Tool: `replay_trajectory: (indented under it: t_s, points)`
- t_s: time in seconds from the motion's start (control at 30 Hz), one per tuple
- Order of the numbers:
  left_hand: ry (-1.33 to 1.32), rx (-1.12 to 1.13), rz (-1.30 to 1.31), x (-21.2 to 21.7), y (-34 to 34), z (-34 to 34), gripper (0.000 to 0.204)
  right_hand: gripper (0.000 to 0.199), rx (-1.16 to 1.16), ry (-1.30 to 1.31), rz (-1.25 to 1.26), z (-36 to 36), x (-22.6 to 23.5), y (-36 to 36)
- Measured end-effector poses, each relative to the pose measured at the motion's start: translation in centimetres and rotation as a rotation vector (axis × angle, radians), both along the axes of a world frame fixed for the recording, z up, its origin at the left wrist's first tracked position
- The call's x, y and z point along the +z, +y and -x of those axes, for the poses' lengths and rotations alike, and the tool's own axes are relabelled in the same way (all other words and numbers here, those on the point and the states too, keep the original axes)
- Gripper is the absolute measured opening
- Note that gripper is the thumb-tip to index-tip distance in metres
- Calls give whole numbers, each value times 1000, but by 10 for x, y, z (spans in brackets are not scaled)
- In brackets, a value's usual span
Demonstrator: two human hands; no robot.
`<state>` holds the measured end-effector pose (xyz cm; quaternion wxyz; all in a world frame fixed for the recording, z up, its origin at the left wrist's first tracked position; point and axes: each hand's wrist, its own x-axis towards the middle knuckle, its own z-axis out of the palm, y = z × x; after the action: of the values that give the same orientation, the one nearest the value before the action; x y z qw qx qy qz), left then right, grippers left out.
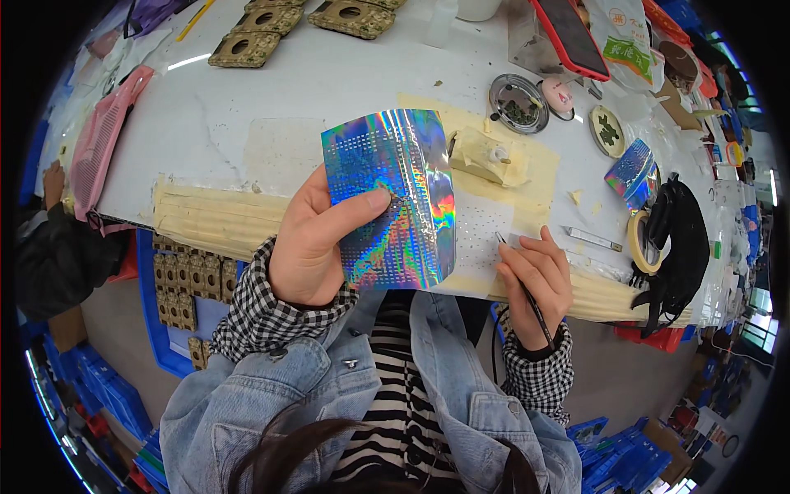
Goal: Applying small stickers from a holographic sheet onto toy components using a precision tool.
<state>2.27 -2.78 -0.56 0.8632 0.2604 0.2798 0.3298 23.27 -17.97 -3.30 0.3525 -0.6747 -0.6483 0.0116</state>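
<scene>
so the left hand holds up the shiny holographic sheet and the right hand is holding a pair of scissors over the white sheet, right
Not quite. The head view shows the right hand holding a thin pen-like tool, not scissors, with its tip on the white sheet. The rest stands: the left hand holds up the holographic sheet.

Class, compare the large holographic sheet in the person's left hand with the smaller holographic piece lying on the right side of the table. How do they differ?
The large holographic sheet is held up by the left hand; the smaller holographic piece lies on the table, untouched. The sheet looks far bigger and shows rows of tiny dots; no dots can be made out on the piece. Both shimmer in rainbow blue foil.
</scene>
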Motion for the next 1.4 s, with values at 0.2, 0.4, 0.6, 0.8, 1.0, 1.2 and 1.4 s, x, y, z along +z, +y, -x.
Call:
replay_trajectory:
  t_s: [0.2, 0.4, 0.6, 0.8, 1.0, 1.2, 1.4]
  points:
    - [0, 14, -2, 1, 0, 0, 36, 26, -17, -1, -17, 0, 0, 0]
    - [1, 3, -21, 1, 1, 1, 37, 26, -23, 17, -26, -1, 0, -1]
    - [3, 2, -15, 3, 0, 0, 38, 27, -2, -14, -2, -1, 6, -1]
    - [8, 15, -22, 2, -1, 0, 38, 23, 87, -112, 75, -1, 13, 3]
    - [19, 11, -29, 5, -1, 1, 38, 19, 131, -65, 117, -3, 21, 9]
    - [13, -2, -36, 2, 0, 1, 37, 15, 87, 115, 69, -5, 21, 7]
    - [-5, -13, -9, 2, -2, 1, 34, 15, 75, 154, 44, -4, 23, 6]
